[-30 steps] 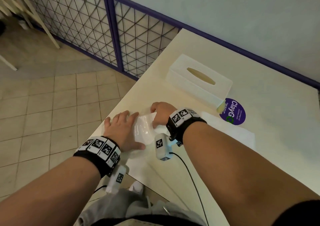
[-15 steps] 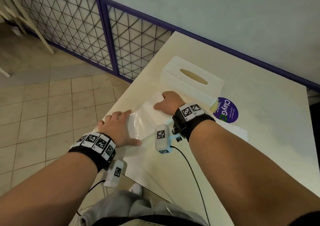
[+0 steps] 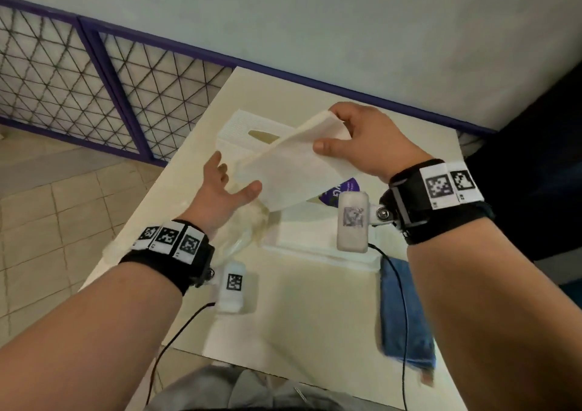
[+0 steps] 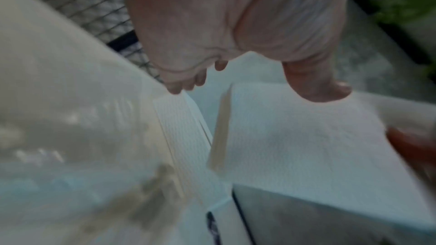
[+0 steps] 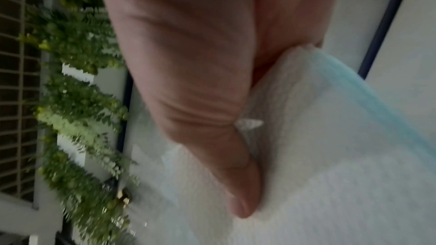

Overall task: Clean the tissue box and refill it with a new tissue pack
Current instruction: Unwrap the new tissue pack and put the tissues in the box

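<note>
My right hand grips a bare stack of white tissues by its far end and holds it tilted above the table. The right thumb presses on the stack's top face. My left hand is spread open at the stack's low end, and its thumb touches the stack. Under that hand the clear plastic wrapper lies crumpled on the table. Behind the stack stands the white tissue box with an oval slot on top, partly hidden.
A flat white panel lies on the cream table below my right wrist. A folded blue cloth lies near the right front edge. A purple sticker shows under the stack. A mesh fence and tiled floor are to the left.
My right hand has lifted the tissue stack clear of the wrapper and up over the table. My left hand has come off the wrapper and opened beside the stack.
</note>
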Demonstrator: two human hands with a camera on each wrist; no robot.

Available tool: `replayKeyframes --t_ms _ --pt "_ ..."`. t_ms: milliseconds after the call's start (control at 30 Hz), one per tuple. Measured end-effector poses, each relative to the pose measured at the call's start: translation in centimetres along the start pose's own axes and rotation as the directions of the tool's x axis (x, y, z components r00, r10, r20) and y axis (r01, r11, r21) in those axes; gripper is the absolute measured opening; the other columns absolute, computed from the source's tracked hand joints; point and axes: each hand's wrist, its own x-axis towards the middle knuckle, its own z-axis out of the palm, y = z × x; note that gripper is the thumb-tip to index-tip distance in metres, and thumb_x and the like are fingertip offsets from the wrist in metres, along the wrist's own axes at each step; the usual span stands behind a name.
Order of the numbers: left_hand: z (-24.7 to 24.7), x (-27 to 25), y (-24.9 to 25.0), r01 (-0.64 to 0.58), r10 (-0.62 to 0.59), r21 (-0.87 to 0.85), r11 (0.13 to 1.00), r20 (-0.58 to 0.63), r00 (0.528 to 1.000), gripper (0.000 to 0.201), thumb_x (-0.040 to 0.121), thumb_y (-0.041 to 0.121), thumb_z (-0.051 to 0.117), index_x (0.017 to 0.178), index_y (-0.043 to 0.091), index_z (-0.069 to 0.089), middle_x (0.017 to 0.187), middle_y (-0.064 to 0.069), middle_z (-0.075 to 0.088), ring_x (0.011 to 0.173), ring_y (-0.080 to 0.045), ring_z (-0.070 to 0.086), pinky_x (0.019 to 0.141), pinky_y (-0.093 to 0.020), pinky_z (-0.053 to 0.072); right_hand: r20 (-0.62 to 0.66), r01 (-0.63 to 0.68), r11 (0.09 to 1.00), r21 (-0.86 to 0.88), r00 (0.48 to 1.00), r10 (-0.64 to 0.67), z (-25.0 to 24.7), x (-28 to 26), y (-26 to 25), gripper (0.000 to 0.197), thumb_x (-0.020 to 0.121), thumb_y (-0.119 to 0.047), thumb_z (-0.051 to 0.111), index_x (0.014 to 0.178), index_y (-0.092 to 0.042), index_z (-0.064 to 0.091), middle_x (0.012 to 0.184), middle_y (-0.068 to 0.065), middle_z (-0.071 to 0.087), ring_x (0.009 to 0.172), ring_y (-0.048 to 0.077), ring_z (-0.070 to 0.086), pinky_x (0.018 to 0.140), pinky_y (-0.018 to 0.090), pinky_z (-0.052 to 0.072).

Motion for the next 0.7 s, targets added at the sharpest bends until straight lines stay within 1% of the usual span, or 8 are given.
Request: replayKeyframes --t_ms 67,133,233,300,367,433,600,700 --pt "2.2 0.3 0.2 0.089 -0.073 -0.192 0.977 0.087 0.994 0.107 0.069 0.025 0.084 0.149 0.026 0.012 0.14 -0.005 0.046 0.129 -0.023 0.044 0.097 -0.027 0.04 -0.065 -0.038 0.989 0.143 0.997 0.048 -1.0 -1.5 1.9 0.026 0.079 -0.021 0.074 0.1 -0.013 0.063 0.098 0.008 0.07 0.09 0.029 0.066 0.082 0.046 0.055" --pt "4.3 0.5 0.1 0.148 -0.098 -0.319 0.936 0.169 0.981 0.095 0.056 0.01 0.085 0.136 0.014 0.033 0.124 -0.01 0.057 0.119 -0.03 0.055 0.093 -0.034 0.048 -0.113 -0.097 0.951 0.293 0.984 0.136 -1.3 -3.0 4.1 0.024 0.08 -0.018 0.073 0.101 -0.012 0.063 0.099 0.01 0.071 0.092 0.03 0.068 0.083 0.048 0.056" --pt "7.1 0.0 0.2 0.112 -0.092 -0.133 0.985 0.143 0.985 0.048 0.07 -0.003 0.071 0.112 0.006 0.049 0.094 -0.007 0.063 0.087 -0.022 0.065 0.07 -0.022 0.053 -0.171 -0.182 0.879 0.44 0.944 0.282 -0.3 -5.2 7.8 0.025 0.081 -0.016 0.072 0.103 -0.011 0.062 0.098 0.011 0.071 0.092 0.029 0.068 0.085 0.046 0.057" --pt "8.6 -0.1 -0.3 0.069 -0.063 -0.051 0.996 0.108 0.992 0.035 0.077 -0.002 0.066 0.109 0.011 0.058 0.097 -0.006 0.068 0.09 -0.023 0.066 0.074 -0.029 0.055 -0.193 -0.25 0.857 0.45 0.91 0.367 1.2 -6.4 10.3 0.023 0.083 -0.017 0.07 0.102 -0.012 0.059 0.095 0.006 0.069 0.088 0.027 0.065 0.084 0.04 0.056" --pt "9.5 -0.6 -0.4 0.035 -0.032 -0.039 0.999 0.071 0.997 0.032 0.079 -0.003 0.062 0.101 0.019 0.061 0.097 -0.004 0.068 0.093 -0.024 0.064 0.077 -0.033 0.053 -0.207 -0.321 0.83 0.456 0.869 0.45 2.9 -7.3 12.2 0.02 0.085 -0.018 0.068 0.1 -0.018 0.054 0.087 -0.003 0.062 0.085 0.021 0.059 0.077 0.032 0.05" --pt "9.9 -0.7 -0.6 -0.004 0.005 -0.018 1.0 0.045 0.999 0.037 0.08 -0.009 0.057 0.091 0.026 0.058 0.089 0.001 0.065 0.083 -0.016 0.062 0.069 -0.026 0.048 -0.225 -0.318 0.782 0.536 0.839 0.496 4.4 -8.0 13.4 0.021 0.085 -0.015 0.067 0.099 -0.021 0.052 0.086 -0.005 0.06 0.083 0.018 0.057 0.07 0.026 0.047" --pt "10.1 -1.0 -1.5 -0.017 0.018 -0.026 1.0 0.015 1.0 0.042 0.077 -0.015 0.054 0.099 0.021 0.057 0.087 0.0 0.063 0.081 -0.017 0.061 0.075 -0.031 0.05 -0.207 -0.291 0.713 0.638 0.828 0.522 6.9 -8.5 15.1 0.03 0.081 -0.005 0.068 0.085 -0.031 0.052 0.089 -0.001 0.061 0.084 0.02 0.058 0.075 0.031 0.05" --pt "10.2 -1.1 -2.1 -0.009 0.008 -0.023 1.0 -0.007 1.0 0.048 0.068 -0.01 0.057 0.097 0.028 0.055 0.088 -0.002 0.062 0.082 -0.021 0.06 0.075 -0.035 0.052 -0.179 -0.312 0.709 0.632 0.831 0.526 7.8 -8.4 15.8 0.044 0.071 0.005 0.069 0.091 -0.031 0.054 0.095 0.0 0.061 0.087 0.02 0.06 0.071 0.029 0.051"
